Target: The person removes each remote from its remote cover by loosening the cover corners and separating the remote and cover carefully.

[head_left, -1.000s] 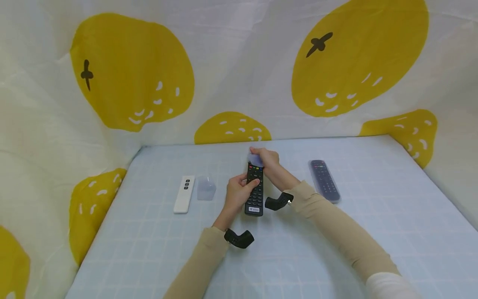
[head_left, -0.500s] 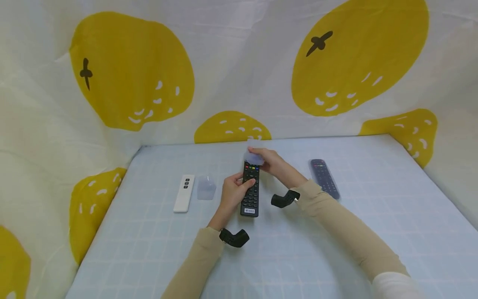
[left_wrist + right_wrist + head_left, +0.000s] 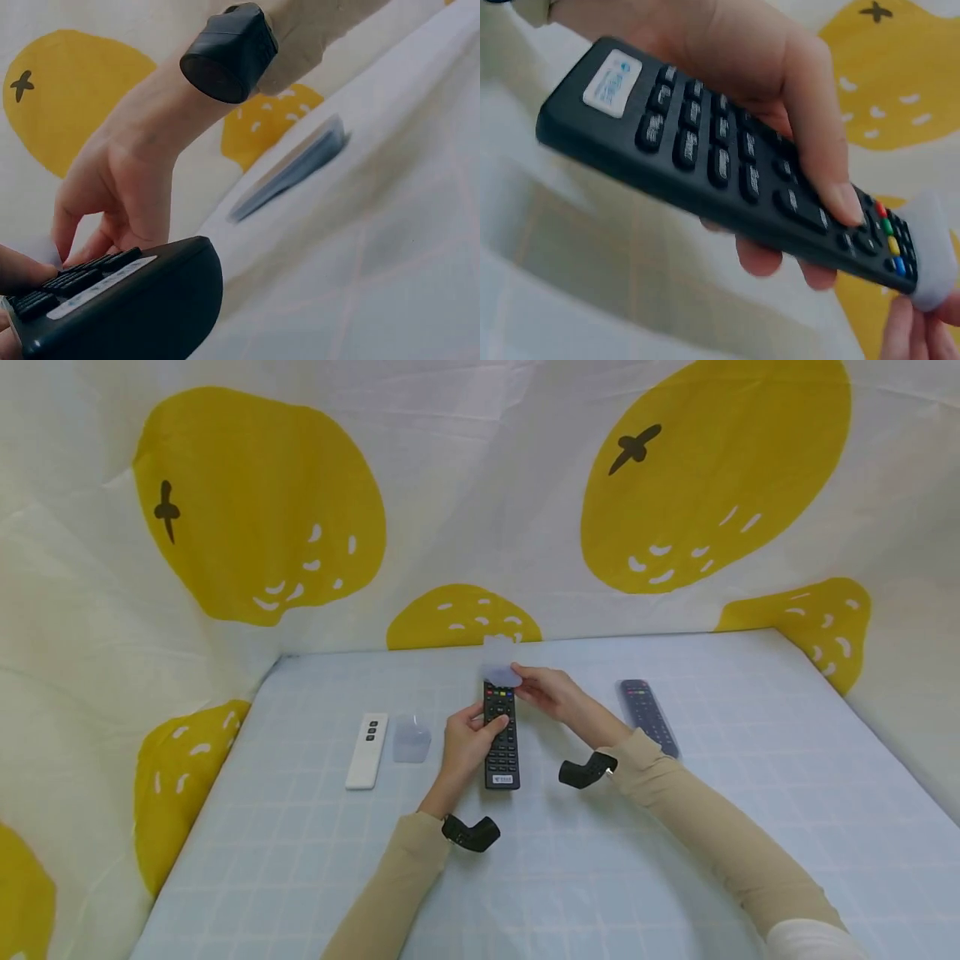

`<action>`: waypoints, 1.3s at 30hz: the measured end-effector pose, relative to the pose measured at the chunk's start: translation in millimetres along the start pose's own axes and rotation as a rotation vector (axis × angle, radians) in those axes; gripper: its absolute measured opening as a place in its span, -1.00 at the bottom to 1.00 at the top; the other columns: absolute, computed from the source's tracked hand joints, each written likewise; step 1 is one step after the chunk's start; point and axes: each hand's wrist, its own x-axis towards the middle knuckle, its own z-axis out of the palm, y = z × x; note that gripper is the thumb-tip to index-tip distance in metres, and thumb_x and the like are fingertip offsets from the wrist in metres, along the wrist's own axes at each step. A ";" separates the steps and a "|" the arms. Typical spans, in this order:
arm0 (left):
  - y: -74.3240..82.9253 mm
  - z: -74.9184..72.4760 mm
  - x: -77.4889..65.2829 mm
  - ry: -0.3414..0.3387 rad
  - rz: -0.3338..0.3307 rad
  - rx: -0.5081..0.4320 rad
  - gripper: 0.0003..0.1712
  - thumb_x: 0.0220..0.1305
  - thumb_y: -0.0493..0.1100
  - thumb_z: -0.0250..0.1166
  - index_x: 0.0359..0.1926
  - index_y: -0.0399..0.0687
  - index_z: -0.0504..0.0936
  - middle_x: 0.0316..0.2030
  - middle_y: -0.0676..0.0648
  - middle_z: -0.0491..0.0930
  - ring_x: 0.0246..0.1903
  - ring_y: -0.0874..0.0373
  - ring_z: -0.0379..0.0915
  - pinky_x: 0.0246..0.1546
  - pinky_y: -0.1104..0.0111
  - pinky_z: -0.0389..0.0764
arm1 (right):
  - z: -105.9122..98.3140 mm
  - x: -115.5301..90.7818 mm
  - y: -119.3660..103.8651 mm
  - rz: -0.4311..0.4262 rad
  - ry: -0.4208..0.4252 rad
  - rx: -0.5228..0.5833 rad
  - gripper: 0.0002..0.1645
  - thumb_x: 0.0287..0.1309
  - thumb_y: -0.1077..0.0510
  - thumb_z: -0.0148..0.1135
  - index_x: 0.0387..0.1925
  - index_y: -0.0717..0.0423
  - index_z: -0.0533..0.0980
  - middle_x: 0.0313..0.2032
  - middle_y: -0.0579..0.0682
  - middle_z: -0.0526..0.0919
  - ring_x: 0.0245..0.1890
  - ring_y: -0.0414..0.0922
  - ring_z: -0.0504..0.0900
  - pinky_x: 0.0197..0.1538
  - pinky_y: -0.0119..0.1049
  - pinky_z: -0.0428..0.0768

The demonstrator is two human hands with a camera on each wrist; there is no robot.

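My left hand (image 3: 467, 745) grips a black remote control (image 3: 502, 762), thumb on its buttons and fingers beneath. Its labelled end points toward me. Over the far end sits a translucent soft cover (image 3: 498, 662), which hides the top of the remote. My right hand (image 3: 553, 693) pinches the cover's right edge between thumb and fingers. In the right wrist view the whitish cover (image 3: 934, 251) wraps the tip just past the coloured buttons. The left wrist view shows the remote's near end (image 3: 161, 300) close up, with the right hand (image 3: 120, 180) beyond it.
A white remote (image 3: 367, 752) lies on the left of the light checked tablecloth (image 3: 570, 877), beside a clear plastic piece (image 3: 412, 740). To the right lies a dark remote (image 3: 649, 717) in a clear sleeve, partly behind my right forearm. A fruit-patterned cloth (image 3: 480, 485) hangs behind.
The cover now stands up flared beyond the remote's far end, where it was mostly hidden by my right hand. That hand has shifted right; the remote has moved slightly left.
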 end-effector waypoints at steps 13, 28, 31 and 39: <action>5.1 7.6 5.4 -0.053 -0.059 0.046 -0.47 0.17 -0.20 0.35 0.17 -0.27 0.53 -0.19 -0.30 0.70 -0.27 -0.06 0.71 -0.34 0.29 0.71 | 5.3 5.8 2.0 -0.134 0.257 -0.159 -0.48 0.17 0.21 0.21 0.15 0.35 0.44 0.04 0.10 0.57 -0.17 -0.20 0.53 0.17 -0.32 0.55; 10.2 2.6 1.0 -0.072 -0.172 0.001 -0.47 0.19 -0.19 0.34 0.19 -0.24 0.52 -0.14 -0.26 0.70 -0.25 0.04 0.70 -0.24 0.33 0.69 | 2.6 11.1 -7.0 -0.097 0.172 -0.238 -0.47 0.21 0.19 0.21 0.17 0.35 0.43 0.02 0.09 0.55 -0.24 -0.23 0.50 -0.08 -0.48 0.57; 9.3 2.2 -0.7 -0.075 -0.193 -0.006 -0.47 0.19 -0.19 0.34 0.18 -0.25 0.53 -0.14 -0.26 0.70 -0.25 0.06 0.69 -0.23 0.33 0.69 | 2.6 13.0 -7.2 -0.072 0.167 -0.250 -0.48 0.20 0.19 0.22 0.16 0.36 0.44 -0.12 0.00 0.53 -0.28 -0.24 0.47 -0.20 -0.54 0.55; 10.8 -0.5 -4.0 -0.045 -0.185 -0.001 -0.47 0.17 -0.18 0.35 0.16 -0.26 0.54 -0.16 -0.26 0.71 -0.28 0.07 0.70 -0.26 0.33 0.69 | 6.2 15.4 -10.5 -0.062 0.130 -0.285 -0.48 0.22 0.17 0.21 0.16 0.35 0.43 -0.24 -0.05 0.50 -0.35 -0.26 0.45 -0.34 -0.59 0.50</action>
